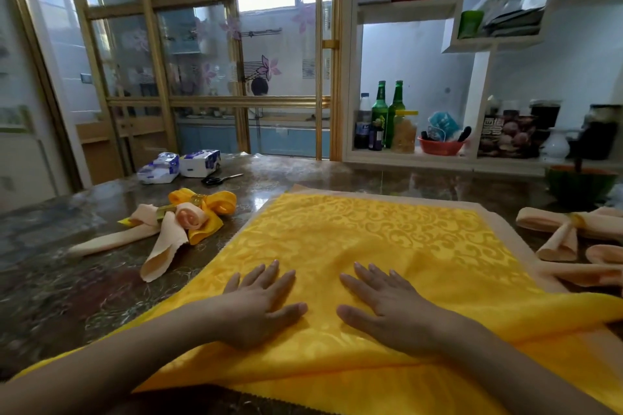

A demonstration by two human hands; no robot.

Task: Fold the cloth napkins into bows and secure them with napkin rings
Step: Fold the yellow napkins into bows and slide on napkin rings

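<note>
Lying beneath left grip (pixel 266 303), right grip (pixel 382 308) — napkin (pixel 371 229)

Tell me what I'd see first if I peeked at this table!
The big shiny yellow napkin spread across the middle of the table grabs you first. The left hand and right hand press flat on it, side by side. To its left lie finished bows, peach and yellow, and another peach bow sits at the right edge.
</note>
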